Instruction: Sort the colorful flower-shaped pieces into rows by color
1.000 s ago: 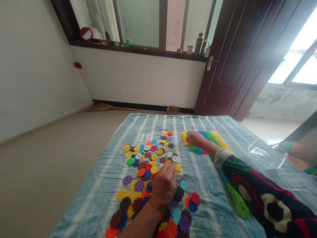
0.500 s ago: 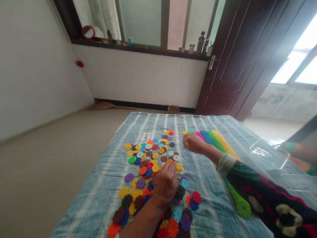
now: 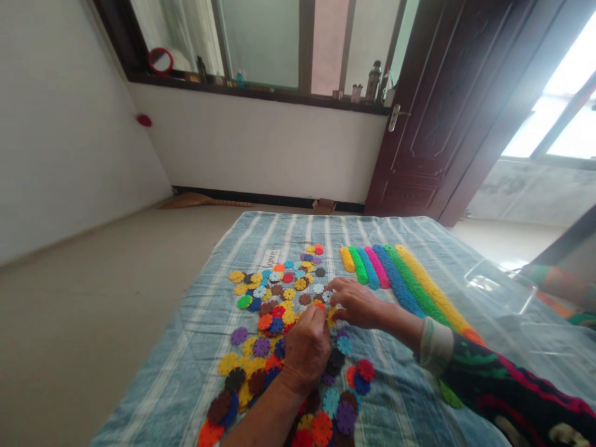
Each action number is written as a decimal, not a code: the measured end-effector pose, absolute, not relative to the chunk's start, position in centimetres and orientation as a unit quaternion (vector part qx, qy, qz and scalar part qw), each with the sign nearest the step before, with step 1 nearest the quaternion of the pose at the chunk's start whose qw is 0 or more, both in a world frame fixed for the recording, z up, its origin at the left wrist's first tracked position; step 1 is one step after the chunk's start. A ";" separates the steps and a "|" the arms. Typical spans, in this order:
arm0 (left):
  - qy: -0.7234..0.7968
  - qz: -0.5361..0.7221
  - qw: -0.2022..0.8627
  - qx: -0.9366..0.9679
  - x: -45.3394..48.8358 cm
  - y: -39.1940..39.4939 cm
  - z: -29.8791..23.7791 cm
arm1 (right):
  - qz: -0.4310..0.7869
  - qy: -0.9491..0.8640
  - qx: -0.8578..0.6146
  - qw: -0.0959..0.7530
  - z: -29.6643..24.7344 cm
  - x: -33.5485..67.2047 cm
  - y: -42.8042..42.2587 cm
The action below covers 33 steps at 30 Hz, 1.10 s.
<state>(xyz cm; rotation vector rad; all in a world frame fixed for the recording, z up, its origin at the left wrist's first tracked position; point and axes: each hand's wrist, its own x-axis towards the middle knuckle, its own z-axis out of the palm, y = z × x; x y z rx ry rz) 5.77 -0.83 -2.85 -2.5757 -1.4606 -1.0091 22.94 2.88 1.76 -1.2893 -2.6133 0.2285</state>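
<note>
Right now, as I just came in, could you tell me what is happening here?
A person is handling loose, coloured notched discs spread on a striped cloth. The left hand is curled over the spread; I cannot tell whether it grips anything. The right hand, fingers parted, is close by, next to a yellow disc. Farther right, more discs lie in rows, mostly one colour each, four short and three long. A clear plastic box sits beyond them.

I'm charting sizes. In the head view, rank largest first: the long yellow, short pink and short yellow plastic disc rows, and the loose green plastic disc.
1. Long yellow plastic disc row
2. Short pink plastic disc row
3. Short yellow plastic disc row
4. Loose green plastic disc
</note>
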 end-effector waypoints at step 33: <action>-0.461 -0.306 0.004 -0.833 5.8 -0.7 -3.6 | -0.010 -0.799 -0.599 0.046 2.0 28.3 11.9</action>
